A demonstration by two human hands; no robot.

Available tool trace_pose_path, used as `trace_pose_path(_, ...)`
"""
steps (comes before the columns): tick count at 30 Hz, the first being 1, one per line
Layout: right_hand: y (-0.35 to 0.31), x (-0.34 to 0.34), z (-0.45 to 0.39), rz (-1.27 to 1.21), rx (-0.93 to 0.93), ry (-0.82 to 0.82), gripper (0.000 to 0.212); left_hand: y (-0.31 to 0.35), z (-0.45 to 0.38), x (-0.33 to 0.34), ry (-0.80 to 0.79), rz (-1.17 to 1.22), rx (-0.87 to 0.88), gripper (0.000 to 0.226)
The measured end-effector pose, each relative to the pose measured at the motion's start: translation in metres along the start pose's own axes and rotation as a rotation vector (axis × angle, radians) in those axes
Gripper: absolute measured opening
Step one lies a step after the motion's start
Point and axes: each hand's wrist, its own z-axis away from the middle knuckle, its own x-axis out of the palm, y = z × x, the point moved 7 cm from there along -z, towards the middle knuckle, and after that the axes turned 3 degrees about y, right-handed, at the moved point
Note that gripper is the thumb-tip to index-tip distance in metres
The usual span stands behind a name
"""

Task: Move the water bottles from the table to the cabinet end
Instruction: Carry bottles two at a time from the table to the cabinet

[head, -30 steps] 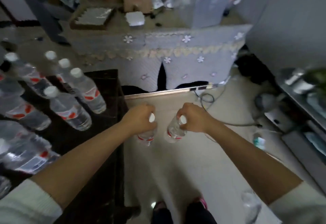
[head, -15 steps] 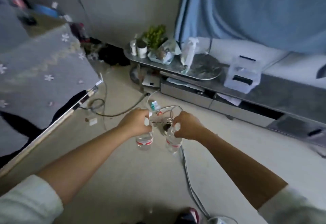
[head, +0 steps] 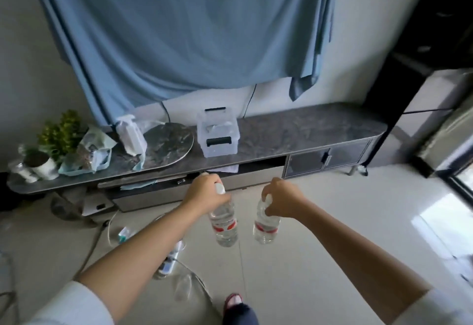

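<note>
The left hand (head: 204,191) is clamped on the neck of one water bottle (head: 223,222), the right hand (head: 280,200) on another water bottle (head: 266,225). Both hang side by side over the floor (head: 332,222), with the low cabinet (head: 294,132) beyond the hands.

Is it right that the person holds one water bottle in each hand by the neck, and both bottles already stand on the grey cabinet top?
Not quite. The left hand and right hand each grip a water bottle by the neck, but the left bottle and right bottle hang in the air above the floor, short of the cabinet top. The head view shows this.
</note>
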Motion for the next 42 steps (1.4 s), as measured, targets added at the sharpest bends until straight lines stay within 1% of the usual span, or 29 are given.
trace_pose_path(3, 0.046, -0.021, -0.026, -0.039, 0.078, -0.005, 0.031, 0.043, -0.047, 0.021, -0.055, -0.038, 0.081, 0.014)
trace_pose_path(4, 0.063, -0.028, -0.037, -0.053, 0.104, -0.005, 0.031, 0.058, -0.067, 0.030, -0.080, -0.044, 0.108, 0.014)
trace_pose_path(11, 0.166, -0.072, -0.122, -0.105, 0.267, -0.030, 0.029, 0.149, -0.197, 0.082, -0.247, -0.136, 0.298, 0.019)
trace_pose_path(13, 0.194, -0.086, -0.144, -0.127, 0.307, -0.019, 0.030, 0.174, -0.234, 0.097, -0.268, -0.132, 0.344, 0.027)
trace_pose_path(15, 0.226, -0.104, -0.165, -0.161, 0.372, 0.033, 0.030, 0.201, -0.270, 0.109, -0.274, -0.132, 0.389, 0.037)
trace_pose_path(20, 0.305, -0.149, -0.204, -0.263, 0.509, 0.214, 0.027, 0.267, -0.343, 0.140, -0.312, -0.135, 0.448, 0.040)
trace_pose_path(24, 0.359, -0.182, -0.232, -0.262, 0.538, 0.256, 0.027, 0.308, -0.392, 0.165, -0.351, -0.133, 0.445, 0.038)
trace_pose_path(28, 0.434, -0.210, -0.270, -0.288, 0.594, 0.273, 0.023, 0.353, -0.447, 0.206, -0.397, -0.108, 0.402, 0.036)
trace_pose_path(32, 0.497, -0.240, -0.306, -0.272, 0.555, 0.229, 0.019, 0.399, -0.495, 0.244, -0.414, -0.100, 0.338, 0.035)
trace_pose_path(35, 0.547, -0.270, -0.338, -0.236, 0.526, 0.227, 0.024, 0.441, -0.530, 0.268, -0.394, -0.108, 0.318, 0.035)
trace_pose_path(39, 0.609, -0.308, -0.383, -0.249, 0.524, 0.275, 0.022, 0.488, -0.574, 0.292, -0.328, -0.122, 0.295, 0.034)
trace_pose_path(42, 0.648, -0.329, -0.419, -0.291, 0.532, 0.291, 0.022, 0.516, -0.610, 0.305, -0.319, -0.127, 0.237, 0.027)
